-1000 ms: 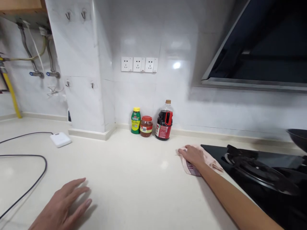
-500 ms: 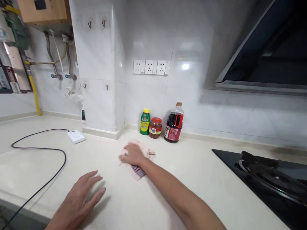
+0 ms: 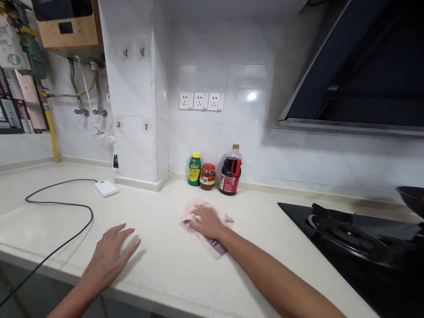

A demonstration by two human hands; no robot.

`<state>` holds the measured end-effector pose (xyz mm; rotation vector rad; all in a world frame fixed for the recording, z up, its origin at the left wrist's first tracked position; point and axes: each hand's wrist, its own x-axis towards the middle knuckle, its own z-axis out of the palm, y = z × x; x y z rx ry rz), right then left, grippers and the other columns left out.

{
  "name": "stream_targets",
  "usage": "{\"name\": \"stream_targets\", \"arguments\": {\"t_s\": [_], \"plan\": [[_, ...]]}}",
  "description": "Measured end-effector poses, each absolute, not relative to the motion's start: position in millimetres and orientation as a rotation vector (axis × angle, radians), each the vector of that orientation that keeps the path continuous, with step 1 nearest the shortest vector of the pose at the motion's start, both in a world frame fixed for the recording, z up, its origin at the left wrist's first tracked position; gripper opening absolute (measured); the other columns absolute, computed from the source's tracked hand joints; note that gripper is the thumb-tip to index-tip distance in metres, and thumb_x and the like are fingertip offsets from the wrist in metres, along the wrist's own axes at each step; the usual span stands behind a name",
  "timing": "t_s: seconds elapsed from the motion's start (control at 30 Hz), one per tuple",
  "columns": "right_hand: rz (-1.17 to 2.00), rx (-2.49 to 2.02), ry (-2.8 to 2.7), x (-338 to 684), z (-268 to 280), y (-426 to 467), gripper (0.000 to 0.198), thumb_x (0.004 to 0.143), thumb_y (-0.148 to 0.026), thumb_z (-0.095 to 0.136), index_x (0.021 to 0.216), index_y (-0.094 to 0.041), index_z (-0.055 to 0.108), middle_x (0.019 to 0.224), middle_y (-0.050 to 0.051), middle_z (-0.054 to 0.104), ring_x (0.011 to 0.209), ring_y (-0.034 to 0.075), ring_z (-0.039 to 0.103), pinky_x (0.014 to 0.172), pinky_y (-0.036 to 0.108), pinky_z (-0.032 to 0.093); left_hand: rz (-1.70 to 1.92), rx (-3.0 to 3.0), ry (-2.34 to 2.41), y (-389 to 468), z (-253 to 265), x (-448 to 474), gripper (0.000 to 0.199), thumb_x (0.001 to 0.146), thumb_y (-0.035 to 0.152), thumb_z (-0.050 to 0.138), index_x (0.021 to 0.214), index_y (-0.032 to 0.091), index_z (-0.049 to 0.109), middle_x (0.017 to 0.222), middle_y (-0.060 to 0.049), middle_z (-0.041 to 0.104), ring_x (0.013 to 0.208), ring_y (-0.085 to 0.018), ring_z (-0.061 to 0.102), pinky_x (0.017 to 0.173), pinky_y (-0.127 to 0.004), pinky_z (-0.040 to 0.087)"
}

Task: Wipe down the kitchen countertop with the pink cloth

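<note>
My right hand (image 3: 208, 221) presses down on a pale pink cloth (image 3: 217, 249) on the white countertop (image 3: 159, 274). The cloth is partly bunched under the fingers and slightly smeared by motion; darker markings show at its edges. Part of it is hidden beneath the palm. To the left, my left hand (image 3: 107, 251) hovers just over the counter near its front edge, fingers spread and holding nothing. Behind the cloth, against the wall, stand a green bottle with a yellow cap (image 3: 194, 170), a red-lidded jar (image 3: 207, 177) and a large bottle of dark liquid with a red handle (image 3: 231, 172).
A black gas stove (image 3: 344, 234) lies at the right, with a pan (image 3: 412, 198) at its far edge and a range hood (image 3: 357, 79) above. On the left are a white power bank (image 3: 106, 188), a black cable (image 3: 79, 205) and a spray bottle (image 3: 115, 159) beside the pillar.
My right hand has slid the cloth to the right and slightly nearer across the counter. The view has shifted a little. My left hand stays spread over the counter.
</note>
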<state>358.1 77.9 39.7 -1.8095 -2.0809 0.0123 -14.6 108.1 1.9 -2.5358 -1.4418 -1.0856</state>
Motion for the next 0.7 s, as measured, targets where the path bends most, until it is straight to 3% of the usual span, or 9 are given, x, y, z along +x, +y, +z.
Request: {"name": "stream_targets", "arguments": {"t_s": [0.07, 0.17, 0.3, 0.5, 0.63, 0.7], "plan": [[-0.057, -2.037, -1.867, 422.2, 39.0, 44.2, 0.050, 0.099, -0.055, 0.050, 0.137, -0.024, 0.061, 0.155, 0.010, 0.047, 0.145, 0.033, 0.036, 0.118, 0.057, 0.024, -1.053, -2.546, -1.482, 106.1, 4.9, -13.2, 0.053, 0.096, 0.064, 0.045, 0.121, 0.026, 0.070, 0.139, -0.016, 0.061, 0.134, -0.036, 0.054, 0.108, -0.060, 0.046], [-0.151, -2.328, -1.549, 503.5, 37.9, -25.4, 0.055, 0.099, -0.058, 0.041, 0.136, -0.023, 0.061, 0.154, 0.013, 0.046, 0.141, 0.037, 0.040, 0.114, 0.063, 0.027, -1.034, -2.543, -1.493, 103.4, 8.9, -10.4, 0.054, 0.095, 0.065, 0.044, 0.118, 0.025, 0.072, 0.137, -0.016, 0.064, 0.133, -0.037, 0.055, 0.107, -0.059, 0.047], [-0.238, -2.536, -1.289, 550.0, 33.3, -102.8, 0.057, 0.095, -0.059, 0.041, 0.133, -0.022, 0.062, 0.152, 0.016, 0.046, 0.144, 0.045, 0.033, 0.113, 0.071, 0.022, -1.010, -2.566, -1.493, 102.0, 12.2, -6.6, 0.056, 0.094, 0.066, 0.044, 0.118, 0.024, 0.072, 0.137, -0.016, 0.065, 0.133, -0.037, 0.056, 0.108, -0.059, 0.046], [-0.108, -2.502, -1.362, 483.6, 23.6, -105.3, 0.064, 0.097, -0.060, 0.043, 0.140, -0.015, 0.056, 0.158, 0.023, 0.037, 0.147, 0.047, 0.028, 0.113, 0.069, 0.024, -0.925, -2.612, -1.472, 105.6, 13.3, -4.1, 0.060, 0.093, 0.067, 0.043, 0.122, 0.022, 0.071, 0.138, -0.018, 0.064, 0.136, -0.038, 0.054, 0.107, -0.058, 0.046], [0.042, -2.223, -1.714, 387.2, 23.2, -85.3, 0.061, 0.090, -0.058, 0.063, 0.142, -0.026, 0.055, 0.164, 0.012, 0.032, 0.153, 0.039, 0.020, 0.120, 0.060, 0.020, -0.866, -2.619, -1.459, 106.9, 14.6, -3.6, 0.061, 0.091, 0.066, 0.043, 0.121, 0.021, 0.072, 0.136, -0.017, 0.066, 0.134, -0.037, 0.055, 0.107, -0.053, 0.046], [0.121, -1.964, -1.931, 340.8, 24.2, -80.9, 0.059, 0.084, -0.054, 0.074, 0.136, -0.030, 0.058, 0.161, 0.007, 0.038, 0.151, 0.034, 0.026, 0.121, 0.054, 0.022, -0.842, -2.612, -1.444, 106.9, 15.2, -3.7, 0.061, 0.091, 0.066, 0.043, 0.119, 0.021, 0.073, 0.133, -0.016, 0.067, 0.132, -0.036, 0.057, 0.106, -0.052, 0.046]]}}
